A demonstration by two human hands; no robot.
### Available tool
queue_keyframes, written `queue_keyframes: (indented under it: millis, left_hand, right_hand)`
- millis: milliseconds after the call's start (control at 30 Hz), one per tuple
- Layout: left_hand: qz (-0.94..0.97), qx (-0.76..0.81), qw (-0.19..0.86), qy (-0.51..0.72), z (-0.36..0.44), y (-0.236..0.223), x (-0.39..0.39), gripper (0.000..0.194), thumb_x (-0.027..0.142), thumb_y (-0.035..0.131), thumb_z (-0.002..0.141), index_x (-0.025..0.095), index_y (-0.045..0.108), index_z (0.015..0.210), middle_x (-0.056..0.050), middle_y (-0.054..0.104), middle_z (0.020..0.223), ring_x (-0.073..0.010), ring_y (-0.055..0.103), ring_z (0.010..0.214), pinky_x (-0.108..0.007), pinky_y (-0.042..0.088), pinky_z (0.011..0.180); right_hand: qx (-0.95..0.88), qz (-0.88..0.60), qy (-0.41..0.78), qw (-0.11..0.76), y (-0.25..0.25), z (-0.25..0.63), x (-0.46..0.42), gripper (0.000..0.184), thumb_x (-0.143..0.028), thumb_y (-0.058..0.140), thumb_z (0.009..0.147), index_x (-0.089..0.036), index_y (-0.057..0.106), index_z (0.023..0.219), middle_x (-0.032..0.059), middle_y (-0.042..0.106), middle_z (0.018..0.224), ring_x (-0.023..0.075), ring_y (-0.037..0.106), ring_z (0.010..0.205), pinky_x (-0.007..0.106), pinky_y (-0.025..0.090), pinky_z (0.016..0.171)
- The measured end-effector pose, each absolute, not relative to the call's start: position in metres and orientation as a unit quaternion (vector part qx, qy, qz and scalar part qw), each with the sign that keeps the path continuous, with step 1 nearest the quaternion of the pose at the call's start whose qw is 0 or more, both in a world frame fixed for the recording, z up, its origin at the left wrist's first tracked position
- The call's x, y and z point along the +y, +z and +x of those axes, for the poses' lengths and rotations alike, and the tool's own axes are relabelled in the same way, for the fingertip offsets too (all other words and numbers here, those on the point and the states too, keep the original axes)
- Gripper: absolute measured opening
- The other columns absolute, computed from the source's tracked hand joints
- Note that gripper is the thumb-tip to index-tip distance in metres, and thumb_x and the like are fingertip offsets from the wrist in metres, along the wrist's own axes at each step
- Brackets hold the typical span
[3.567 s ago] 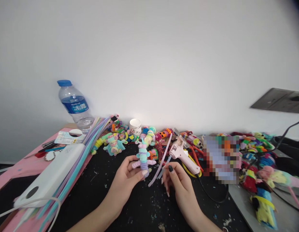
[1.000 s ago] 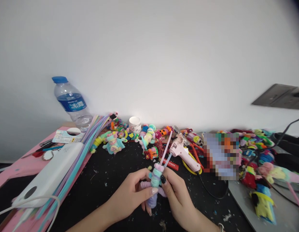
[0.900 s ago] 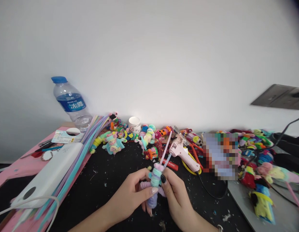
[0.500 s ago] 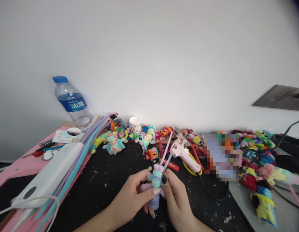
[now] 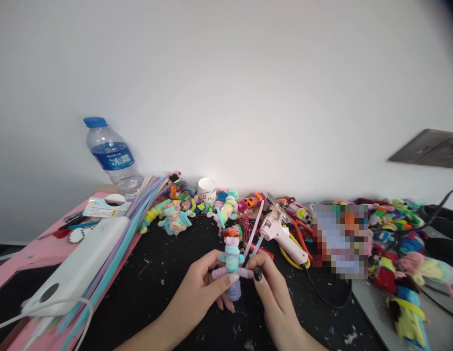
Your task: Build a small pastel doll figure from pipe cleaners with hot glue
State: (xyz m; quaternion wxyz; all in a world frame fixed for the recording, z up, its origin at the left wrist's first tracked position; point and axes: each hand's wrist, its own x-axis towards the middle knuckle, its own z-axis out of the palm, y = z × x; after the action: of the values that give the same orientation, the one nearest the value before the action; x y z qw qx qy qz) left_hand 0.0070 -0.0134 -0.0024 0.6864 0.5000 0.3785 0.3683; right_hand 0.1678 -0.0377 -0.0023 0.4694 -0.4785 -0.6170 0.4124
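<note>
A small pipe-cleaner doll (image 5: 232, 263) in pink, mint and lilac stands upright between my hands, with coiled arms out to both sides. My left hand (image 5: 197, 287) grips its body, thumb across the front and fingers behind. At the doll's arm on the right, my right hand (image 5: 273, 297) pinches the tip between thumb and index finger. Just beyond them lies a pink hot glue gun (image 5: 285, 239), its nozzle end resting among finished figures. A thin lilac pipe cleaner (image 5: 254, 226) slants up behind the right hand.
A bundle of pastel pipe cleaners (image 5: 118, 258) lies on the left beside a white power strip (image 5: 78, 265). A water bottle (image 5: 111, 156) leans against the wall. Near a paper cup (image 5: 206, 190), several colourful figures line the back. The glue gun's black cord (image 5: 326, 303) loops right.
My right hand has shifted from the doll's side to its arm tip. The doll's arm on the right now shows stretched out. The whole view has moved slightly.
</note>
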Motion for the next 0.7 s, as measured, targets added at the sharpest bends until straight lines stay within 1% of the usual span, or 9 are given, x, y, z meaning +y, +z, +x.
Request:
queue_keyframes:
  millis: [100,167,267,367,467,500,567,633,700]
  left_hand:
    - [0.499,0.376,0.691,0.365,0.0064,-0.003,-0.0114,0.02,0.03,0.061,0.077,0.015,0.058,0.089,0.001,0.061,0.069,-0.0106,0.06,0.05,-0.017,0.041,0.043]
    - [0.496,0.368,0.699,0.36,0.0065,-0.0026,-0.0104,0.022,0.03,0.061,0.077,0.014,0.059,0.092,-0.001,0.062,0.074,-0.0114,0.061,0.055,-0.018,0.043,0.047]
    - [0.482,0.375,0.711,0.349,0.006,-0.0006,-0.0092,0.028,0.034,0.058,0.079,0.014,0.06,0.098,-0.004,0.065,0.079,-0.0128,0.063,0.059,-0.021,0.045,0.052]
    - [0.474,0.402,0.705,0.341,0.0047,0.0017,-0.0085,0.031,0.037,0.053,0.082,0.012,0.059,0.099,-0.005,0.065,0.073,-0.0144,0.064,0.058,-0.023,0.046,0.054]
    - [0.477,0.412,0.694,0.347,0.0037,0.003,-0.0088,0.028,0.039,0.05,0.083,0.013,0.059,0.09,-0.005,0.065,0.078,-0.0136,0.063,0.055,-0.023,0.046,0.052]
    - [0.478,0.416,0.69,0.35,0.0034,0.0034,-0.0089,0.027,0.039,0.05,0.083,0.014,0.058,0.086,-0.004,0.064,0.076,-0.0133,0.062,0.054,-0.023,0.045,0.051]
    - [0.482,0.429,0.675,0.358,0.0023,0.0044,-0.0085,0.026,0.039,0.049,0.083,0.014,0.056,0.076,-0.001,0.061,0.064,-0.0129,0.06,0.051,-0.023,0.044,0.051]
    - [0.486,0.453,0.645,0.377,0.0002,0.0056,-0.0069,0.03,0.038,0.047,0.084,0.015,0.054,0.066,0.002,0.055,0.052,-0.0118,0.056,0.049,-0.022,0.043,0.051]
    - [0.487,0.477,0.609,0.404,-0.0028,0.0068,-0.004,0.036,0.036,0.046,0.085,0.015,0.052,0.057,0.002,0.052,0.048,-0.0102,0.052,0.046,-0.021,0.04,0.051]
  right_hand:
    - [-0.639,-0.483,0.418,0.43,-0.0029,0.1684,-0.0363,0.018,-0.031,0.041,0.09,-0.019,0.049,0.079,0.0003,0.051,0.071,0.0147,0.046,0.064,0.024,0.039,0.059]
    - [-0.64,-0.491,0.41,0.425,-0.0046,0.1696,-0.0348,0.019,-0.03,0.041,0.09,-0.019,0.049,0.077,0.0001,0.051,0.07,0.0144,0.046,0.063,0.024,0.038,0.059]
    - [-0.615,-0.508,0.4,0.451,-0.0075,0.1724,-0.0322,0.02,-0.03,0.04,0.091,-0.019,0.049,0.076,-0.0009,0.048,0.067,0.0139,0.043,0.062,0.023,0.037,0.057]
    - [-0.586,-0.516,0.398,0.481,-0.0091,0.1748,-0.0299,0.019,-0.031,0.04,0.091,-0.02,0.049,0.078,-0.0013,0.048,0.068,0.0136,0.043,0.062,0.022,0.037,0.057]
    - [-0.567,-0.525,0.399,0.493,-0.0097,0.1759,-0.0286,0.018,-0.031,0.041,0.091,-0.02,0.05,0.08,-0.0013,0.049,0.07,0.0134,0.043,0.063,0.022,0.037,0.058]
    - [-0.563,-0.528,0.398,0.495,-0.0098,0.1762,-0.0284,0.018,-0.032,0.041,0.091,-0.02,0.05,0.081,-0.0013,0.049,0.069,0.0133,0.043,0.063,0.021,0.037,0.057]
    - [-0.561,-0.533,0.393,0.496,-0.01,0.1766,-0.0284,0.018,-0.032,0.041,0.091,-0.02,0.051,0.082,-0.001,0.05,0.07,0.0134,0.043,0.063,0.021,0.037,0.056]
    - [-0.563,-0.539,0.385,0.494,-0.0102,0.177,-0.0286,0.019,-0.033,0.041,0.091,-0.019,0.052,0.083,-0.0006,0.05,0.07,0.0136,0.043,0.063,0.022,0.036,0.055]
    - [-0.565,-0.544,0.379,0.492,-0.01,0.1774,-0.0287,0.019,-0.033,0.041,0.091,-0.019,0.052,0.084,-0.0004,0.051,0.07,0.0138,0.043,0.062,0.022,0.036,0.055]
